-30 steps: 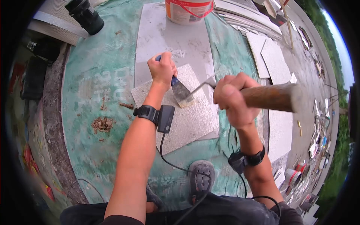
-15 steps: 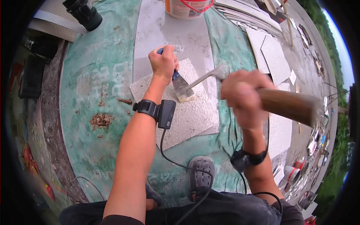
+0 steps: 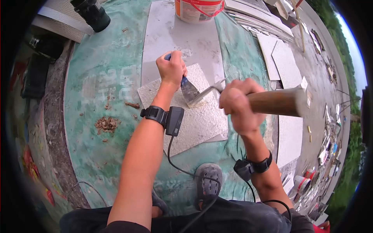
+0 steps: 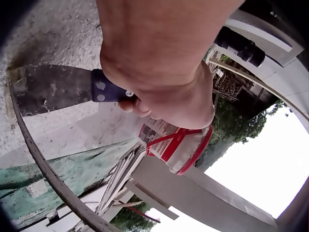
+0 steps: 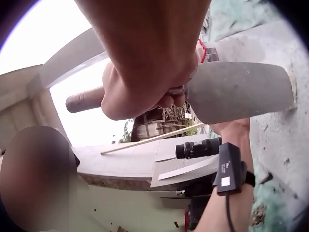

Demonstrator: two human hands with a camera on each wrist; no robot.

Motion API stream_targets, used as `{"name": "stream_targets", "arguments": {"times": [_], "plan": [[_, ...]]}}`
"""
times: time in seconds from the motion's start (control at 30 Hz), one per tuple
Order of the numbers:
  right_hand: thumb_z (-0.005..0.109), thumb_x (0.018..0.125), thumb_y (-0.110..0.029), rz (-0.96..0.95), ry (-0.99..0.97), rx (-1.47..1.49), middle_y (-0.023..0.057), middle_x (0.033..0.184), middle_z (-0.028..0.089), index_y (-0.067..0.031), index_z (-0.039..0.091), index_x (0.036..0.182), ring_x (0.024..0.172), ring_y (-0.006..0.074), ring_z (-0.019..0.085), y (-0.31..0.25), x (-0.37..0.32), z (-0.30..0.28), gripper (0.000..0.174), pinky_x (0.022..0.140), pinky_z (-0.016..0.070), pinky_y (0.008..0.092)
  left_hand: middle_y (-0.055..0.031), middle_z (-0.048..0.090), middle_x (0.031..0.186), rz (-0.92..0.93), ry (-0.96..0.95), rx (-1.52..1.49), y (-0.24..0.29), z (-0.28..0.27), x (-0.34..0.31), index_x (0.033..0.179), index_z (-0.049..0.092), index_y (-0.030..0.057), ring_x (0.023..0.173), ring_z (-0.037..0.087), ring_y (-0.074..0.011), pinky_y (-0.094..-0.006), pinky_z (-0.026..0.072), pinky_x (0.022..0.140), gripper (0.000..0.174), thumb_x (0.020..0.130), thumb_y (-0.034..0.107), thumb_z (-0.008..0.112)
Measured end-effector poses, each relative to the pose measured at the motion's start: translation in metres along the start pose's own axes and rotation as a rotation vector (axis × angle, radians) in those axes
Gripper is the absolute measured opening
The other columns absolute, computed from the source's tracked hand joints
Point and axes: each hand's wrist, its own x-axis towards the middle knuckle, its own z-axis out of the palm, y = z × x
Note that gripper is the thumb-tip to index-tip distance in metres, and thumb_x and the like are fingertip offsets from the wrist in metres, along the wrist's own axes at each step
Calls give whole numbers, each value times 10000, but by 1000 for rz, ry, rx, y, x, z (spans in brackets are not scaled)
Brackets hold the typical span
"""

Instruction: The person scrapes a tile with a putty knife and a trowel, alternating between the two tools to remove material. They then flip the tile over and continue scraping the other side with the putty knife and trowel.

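Observation:
My left hand (image 3: 171, 70) grips the blue handle of a putty knife (image 4: 55, 88), its steel blade slanting down over a pale, rough-faced slab (image 3: 193, 128). My right hand (image 3: 240, 104) holds a trowel (image 5: 244, 92) by its thick wooden handle, fingers wrapped round it. Seen nearly edge-on in the head view, the trowel's blade reaches left to the putty knife's lower end and overlaps it. A small beige lump (image 3: 199, 103) shows by the two blade ends. Stains mark the putty knife's blade.
The slab lies askew on a smooth grey board (image 3: 157, 46) over green sheeting (image 3: 91, 70). Beyond stands a white bucket (image 3: 196, 14) with a red rim. Brown crumbs (image 3: 107, 124) lie at left, cut panels (image 3: 285, 64) at right. A cable (image 3: 176, 166) hangs near the shoe (image 3: 209, 180).
The trowel swings slightly between frames while its blade stays near the putty knife's end. My right hand has shifted left since half a second ago. The left hand keeps its grip.

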Motion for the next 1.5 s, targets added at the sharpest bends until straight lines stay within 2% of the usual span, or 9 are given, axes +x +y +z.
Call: {"name": "stream_targets", "arguments": {"times": [0.13,0.27,0.47,0.53,0.8,0.87,1.13,1.27,1.5], "plan": [[495,980,-92,-196,-44,63,29,564,463,-81,455,802,463,139,428,-43,16,2,183,510,463,332,-12,377,526,-21,5,-13,-4,-8,-4,609,391,113,437,363,-138,-356,360,448,372,942,144,553],[512,1003,-132,-34,-32,-227,56,582,488,-80,423,783,461,149,415,2,-5,1,243,508,462,336,-14,376,532,-12,31,-49,-2,-5,-5,613,385,115,439,364,-140,-355,360,451,366,939,141,551],[628,951,-73,-190,15,178,53,617,542,-69,455,754,509,129,482,-44,14,6,262,505,454,319,-19,378,528,6,8,-43,-2,-11,-7,617,383,112,438,361,-140,-355,358,451,361,936,136,551],[616,953,-53,-181,-19,-356,41,618,554,-78,456,740,507,120,470,7,-5,-7,268,506,440,316,-14,370,529,19,11,-32,2,-7,-8,623,394,105,438,359,-138,-353,353,450,352,936,133,552],[622,949,-127,-188,-18,140,37,600,559,-65,482,743,508,119,470,-47,14,1,257,501,449,327,-15,427,526,5,2,-105,-5,-11,-6,636,427,81,419,381,-114,-335,346,395,336,924,133,592],[648,938,-134,-97,42,-410,33,612,552,-60,479,730,521,108,452,-9,-12,-2,278,512,424,311,-11,380,530,7,13,-39,2,-6,-8,617,394,108,432,366,-137,-350,354,440,364,943,128,555],[636,959,-76,-202,-16,168,53,621,569,-61,487,780,524,106,469,-39,9,7,233,505,418,297,-12,379,524,3,24,-34,-1,-8,-8,610,378,111,430,364,-138,-353,363,439,373,939,138,552],[555,979,-100,-129,-63,-177,52,583,481,-81,436,766,458,150,429,4,-10,7,245,476,447,350,-18,385,528,-1,85,-52,0,-10,-1,605,373,118,436,369,-142,-356,367,447,380,941,140,548],[625,965,-92,-193,-44,168,74,645,558,-66,482,802,535,143,500,-32,-7,8,218,514,455,329,-19,383,523,10,19,-58,-4,-16,-4,602,375,117,435,373,-147,-357,368,444,382,943,144,544]]}}
